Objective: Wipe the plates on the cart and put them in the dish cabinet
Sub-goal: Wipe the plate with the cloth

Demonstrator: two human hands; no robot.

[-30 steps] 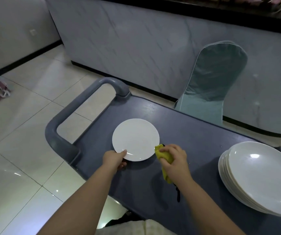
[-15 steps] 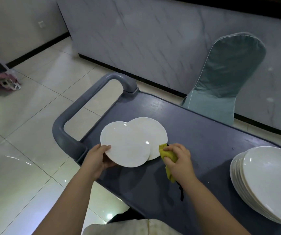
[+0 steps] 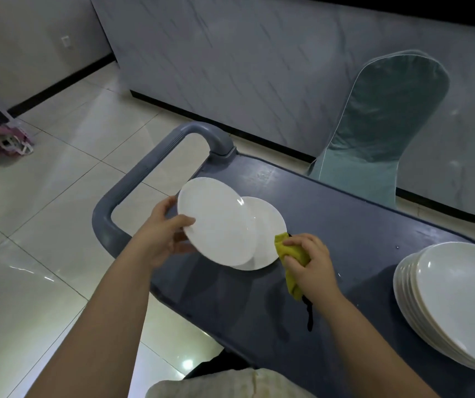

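Note:
My left hand (image 3: 163, 235) grips a small white plate (image 3: 216, 222) by its left rim, thumb on top, and holds it tilted above the dark blue cart top (image 3: 345, 239). A second small white plate (image 3: 270, 231) lies flat on the cart, partly covered by the raised one. Just right of it, my right hand (image 3: 311, 264) holds a folded yellow cloth (image 3: 290, 252) against the cart. A stack of several larger white plates (image 3: 457, 300) sits at the cart's right end.
The cart's grey loop handle (image 3: 133, 182) juts out to the left over the tiled floor (image 3: 44, 225). A teal-covered chair (image 3: 385, 122) stands behind the cart, against a marble-faced counter (image 3: 244, 58). Pink and white items (image 3: 6, 140) lie on the floor at far left.
My left hand has lifted the top small plate off the one beneath and raised it up and left, tilting it. My right hand with the cloth has stayed beside the lower plate.

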